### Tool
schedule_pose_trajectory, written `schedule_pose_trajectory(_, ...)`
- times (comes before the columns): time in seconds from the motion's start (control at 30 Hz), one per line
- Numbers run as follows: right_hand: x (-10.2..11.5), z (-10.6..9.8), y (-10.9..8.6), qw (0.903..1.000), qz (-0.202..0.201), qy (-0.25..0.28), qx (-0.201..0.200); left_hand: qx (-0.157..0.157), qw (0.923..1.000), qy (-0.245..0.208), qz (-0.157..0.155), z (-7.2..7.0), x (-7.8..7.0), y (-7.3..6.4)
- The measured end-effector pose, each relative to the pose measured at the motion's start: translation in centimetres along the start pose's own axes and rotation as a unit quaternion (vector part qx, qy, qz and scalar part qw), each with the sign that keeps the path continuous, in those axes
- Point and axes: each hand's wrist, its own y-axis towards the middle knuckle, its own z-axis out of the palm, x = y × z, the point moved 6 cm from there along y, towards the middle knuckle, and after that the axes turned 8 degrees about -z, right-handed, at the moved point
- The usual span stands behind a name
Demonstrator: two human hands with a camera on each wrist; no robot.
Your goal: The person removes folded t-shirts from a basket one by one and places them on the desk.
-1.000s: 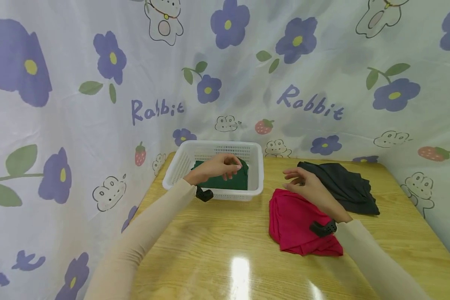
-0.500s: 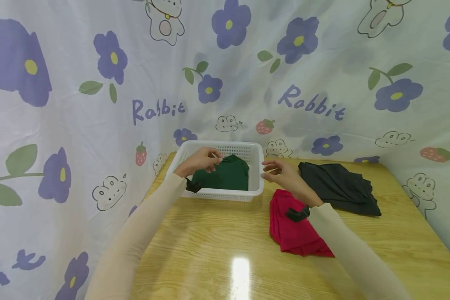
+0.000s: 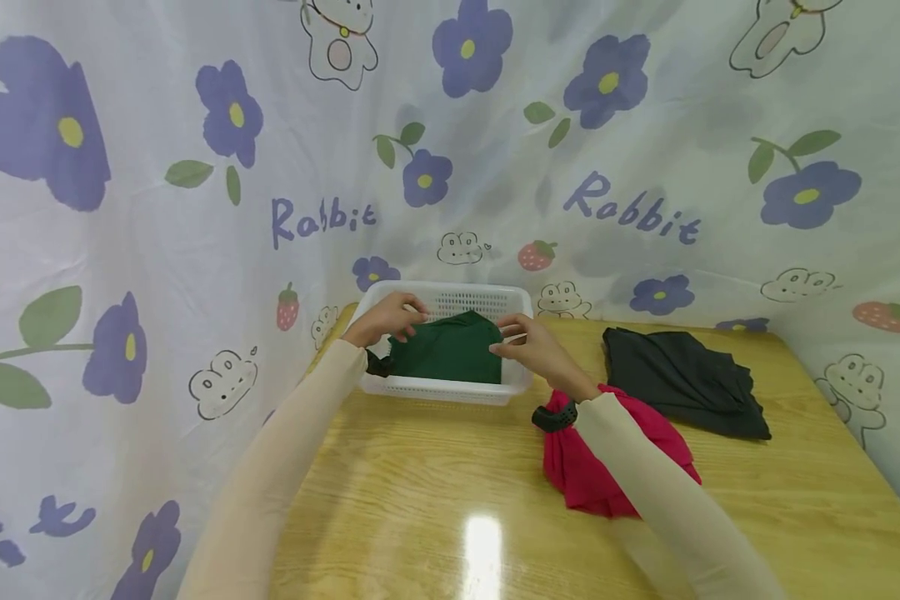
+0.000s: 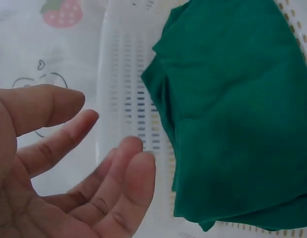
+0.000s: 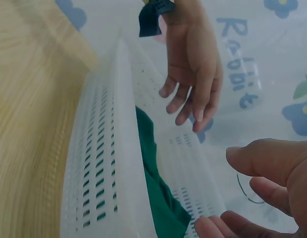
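A folded dark green cloth [image 3: 450,354] lies inside the white plastic basket [image 3: 450,389], which has slotted walls. My left hand [image 3: 390,319] hovers over the basket's left part, fingers loosely bent and holding nothing. In the left wrist view its fingers stand apart from the green cloth [image 4: 237,114]. My right hand [image 3: 537,346] is at the basket's right rim, thumb and fingers spread with nothing between them. The right wrist view shows the basket's near wall [image 5: 101,158], the green cloth's edge [image 5: 161,198] and my left hand [image 5: 193,64] across from the right one.
A crumpled red cloth [image 3: 663,437] lies on the wooden table [image 3: 397,483], partly beneath my right forearm. Behind it to the right is a folded black cloth [image 3: 686,379]. A patterned curtain [image 3: 217,233] hangs along the table's back and left.
My right hand has moved left from above the red cloth to the basket's right rim. My left hand has drawn left, away from the middle of the green cloth. The view has shifted slightly.
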Motion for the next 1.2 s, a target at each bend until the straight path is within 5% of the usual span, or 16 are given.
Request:
schedule_pose_trajectory(0.5, 0.1, 4.0, 2.7, 0.9995, 0.023, -0.018, 0.010, 0.010, 0.9991, 0.018, -0.038, 0.0, 1.0, 0.5)
schedule_pose_trajectory(1.2, -2.6, 4.8, 4.5, 0.9936, 0.107, -0.037, 0.003, 0.069, 0.9847, 0.125, -0.100, 1.4, 2.5, 1.3)
